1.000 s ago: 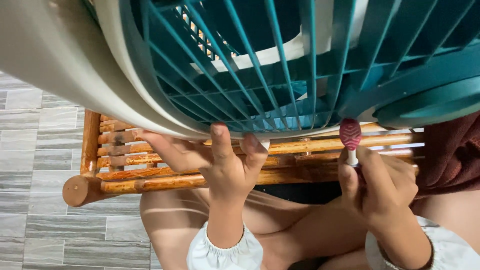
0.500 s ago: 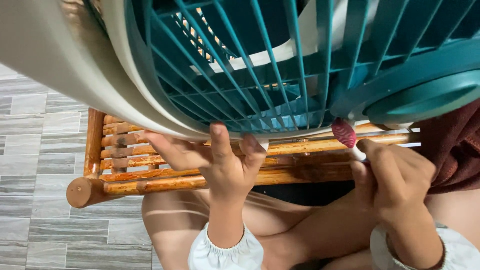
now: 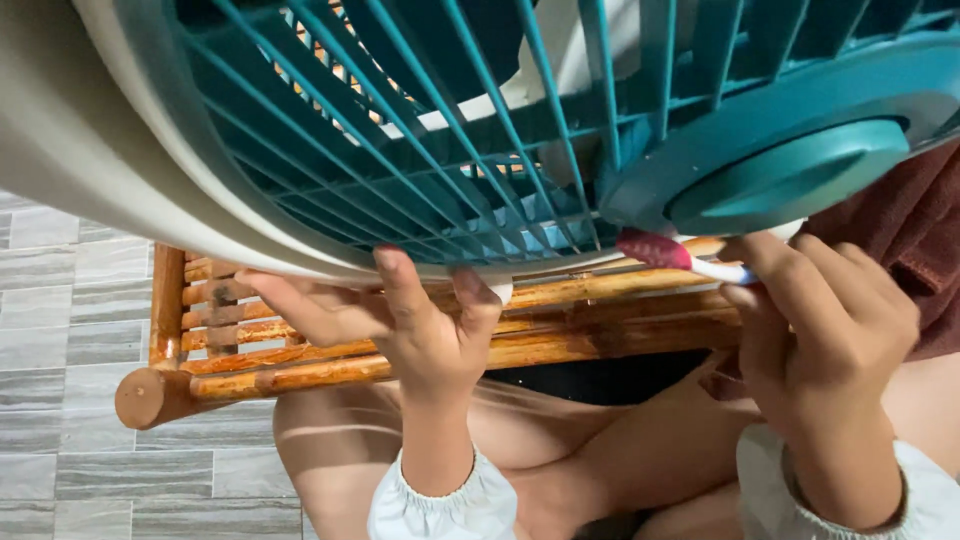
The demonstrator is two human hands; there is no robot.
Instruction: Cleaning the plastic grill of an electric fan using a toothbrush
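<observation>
A fan with a teal grille [image 3: 450, 150] and a cream rim [image 3: 120, 190] fills the upper view, tilted over my lap. My left hand [image 3: 400, 320] grips the rim's lower edge from beneath, fingers curled onto the cream plastic. My right hand [image 3: 820, 310] holds a toothbrush [image 3: 670, 255] with a red head and white handle. The brush head lies almost sideways against the grille just under the round teal hub [image 3: 790, 170].
A wooden bamboo-style stool [image 3: 300, 340] lies beneath the fan, above my bare legs. Grey tiled floor [image 3: 70, 300] spreads on the left. A dark red cloth [image 3: 920, 240] hangs at the right edge.
The toothbrush has tipped from upright to nearly horizontal and moved left and up against the grille. The fan has shifted left, bringing the hub further into view. My left hand keeps its grip.
</observation>
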